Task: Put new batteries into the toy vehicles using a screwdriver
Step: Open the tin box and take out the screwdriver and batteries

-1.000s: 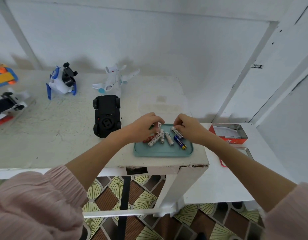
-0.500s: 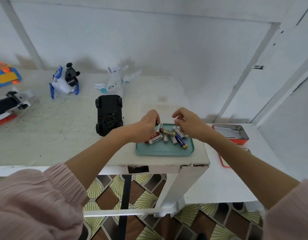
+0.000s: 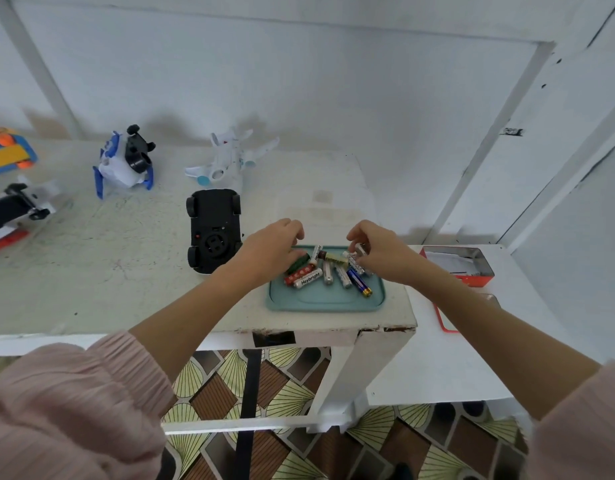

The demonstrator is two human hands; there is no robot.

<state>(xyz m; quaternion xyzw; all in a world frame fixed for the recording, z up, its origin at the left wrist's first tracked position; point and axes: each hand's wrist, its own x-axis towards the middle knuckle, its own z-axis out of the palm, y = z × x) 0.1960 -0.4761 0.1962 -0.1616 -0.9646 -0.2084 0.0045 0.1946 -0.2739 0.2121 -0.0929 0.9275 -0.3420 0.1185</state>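
Batteries (image 3: 308, 278) lie in the tray (image 3: 325, 303), seemingly right of the car (image 3: 213, 233).

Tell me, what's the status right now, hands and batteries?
Both hands over the teal tray. Right hand pinches a battery; left hand curled among the loose batteries. Black toy car upside down beside the tray, nothing blocking.
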